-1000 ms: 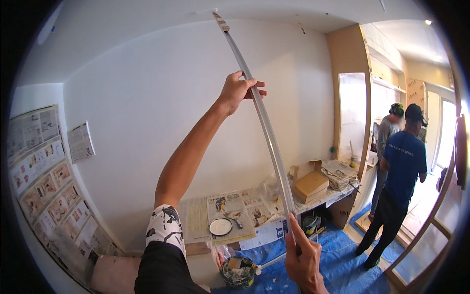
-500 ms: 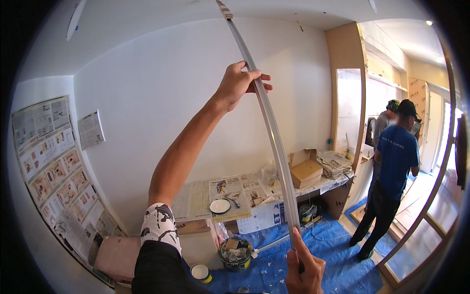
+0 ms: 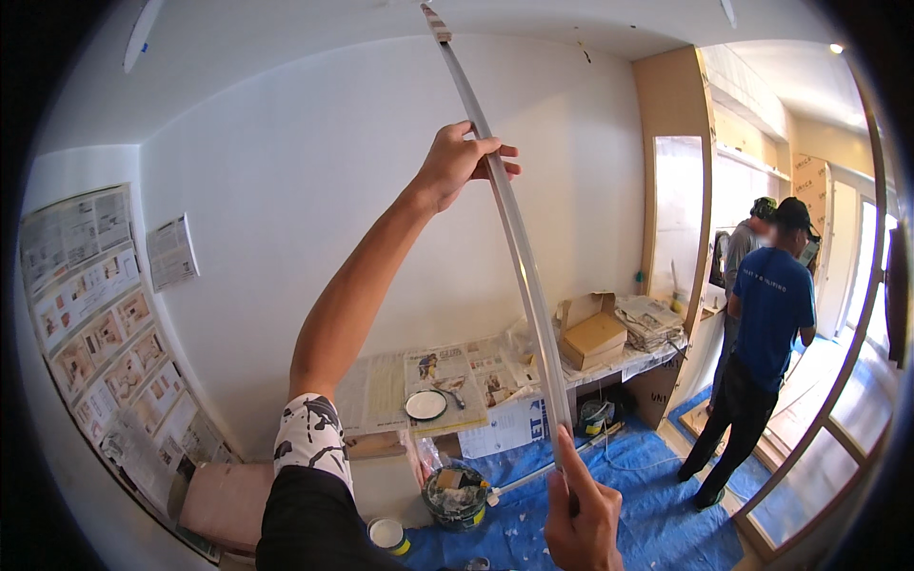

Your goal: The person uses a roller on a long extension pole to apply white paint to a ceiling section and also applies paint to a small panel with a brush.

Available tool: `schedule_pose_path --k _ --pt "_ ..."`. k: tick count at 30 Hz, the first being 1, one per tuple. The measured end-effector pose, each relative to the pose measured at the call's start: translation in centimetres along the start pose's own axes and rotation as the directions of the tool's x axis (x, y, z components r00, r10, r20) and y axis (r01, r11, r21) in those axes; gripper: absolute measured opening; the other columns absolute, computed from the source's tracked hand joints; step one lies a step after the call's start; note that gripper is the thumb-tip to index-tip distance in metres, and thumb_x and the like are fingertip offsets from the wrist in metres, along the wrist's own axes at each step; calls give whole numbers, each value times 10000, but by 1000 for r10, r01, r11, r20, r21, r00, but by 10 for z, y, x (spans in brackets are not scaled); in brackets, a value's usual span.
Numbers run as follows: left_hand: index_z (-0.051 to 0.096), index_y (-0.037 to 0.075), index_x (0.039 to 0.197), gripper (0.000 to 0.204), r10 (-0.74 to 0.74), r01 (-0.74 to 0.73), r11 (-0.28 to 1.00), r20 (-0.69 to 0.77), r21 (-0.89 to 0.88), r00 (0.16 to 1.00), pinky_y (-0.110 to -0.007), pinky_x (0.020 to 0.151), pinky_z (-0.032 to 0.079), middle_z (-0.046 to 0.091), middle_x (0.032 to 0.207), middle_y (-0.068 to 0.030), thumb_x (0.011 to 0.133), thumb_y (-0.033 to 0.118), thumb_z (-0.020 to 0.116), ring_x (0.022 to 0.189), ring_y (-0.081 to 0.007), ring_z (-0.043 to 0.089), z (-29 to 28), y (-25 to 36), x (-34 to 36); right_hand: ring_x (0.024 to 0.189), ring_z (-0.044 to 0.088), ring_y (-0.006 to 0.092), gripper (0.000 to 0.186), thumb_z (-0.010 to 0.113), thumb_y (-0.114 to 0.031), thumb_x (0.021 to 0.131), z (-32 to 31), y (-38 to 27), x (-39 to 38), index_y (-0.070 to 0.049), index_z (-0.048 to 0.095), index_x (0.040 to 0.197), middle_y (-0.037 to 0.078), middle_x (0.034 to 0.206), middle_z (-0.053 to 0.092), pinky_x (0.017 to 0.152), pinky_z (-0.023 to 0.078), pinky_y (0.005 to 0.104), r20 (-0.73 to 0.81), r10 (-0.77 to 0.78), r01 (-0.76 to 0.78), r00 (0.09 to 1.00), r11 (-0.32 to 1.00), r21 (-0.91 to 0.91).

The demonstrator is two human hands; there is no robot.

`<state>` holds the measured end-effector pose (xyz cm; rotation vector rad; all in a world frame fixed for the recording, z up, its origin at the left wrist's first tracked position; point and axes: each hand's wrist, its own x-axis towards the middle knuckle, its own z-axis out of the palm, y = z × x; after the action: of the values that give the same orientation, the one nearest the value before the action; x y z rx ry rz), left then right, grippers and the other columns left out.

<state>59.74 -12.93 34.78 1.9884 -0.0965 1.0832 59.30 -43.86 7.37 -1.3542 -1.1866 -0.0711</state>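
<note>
A long grey metal pole (image 3: 524, 257) runs slantwise up to the ceiling, with a striped, flat piece (image 3: 437, 26) at its upper end. My left hand (image 3: 459, 164), arm raised, grips the pole in its upper part, thumb and fingers on either side and some fingertips sticking out beyond it. Low in the view my right hand (image 3: 583, 514) is closed around the pole's bottom end, its index finger lying along the shaft. What the upper piece is made of I cannot tell.
A newspaper-covered bench (image 3: 381, 385) holds a white round lid (image 3: 426, 405), a cardboard box (image 3: 592, 338) and stacked newspapers (image 3: 649, 319). A messy bucket (image 3: 455, 497) and small open can (image 3: 387, 535) stand below by blue sheeting (image 3: 647, 504). Two people (image 3: 773, 295) stand at right, beyond a framed panel (image 3: 838, 447).
My right hand and the pole's lower end have shifted slightly up and left. The pole's top has dropped a touch in view. Both hands keep their hold.
</note>
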Motion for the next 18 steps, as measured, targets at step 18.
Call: schedule_pose_path --k 18 --pt "486 -98 1040 225 -78 78 997 -17 8 997 -367 760 615 644 1037 -242 908 79 535 845 -306 699 -141 -186 139 452 563 251 460 544 -29 916 146 115 198 -37 477 1371 245 595 542 489 429 305 19 -20 21 1000 998 -61"
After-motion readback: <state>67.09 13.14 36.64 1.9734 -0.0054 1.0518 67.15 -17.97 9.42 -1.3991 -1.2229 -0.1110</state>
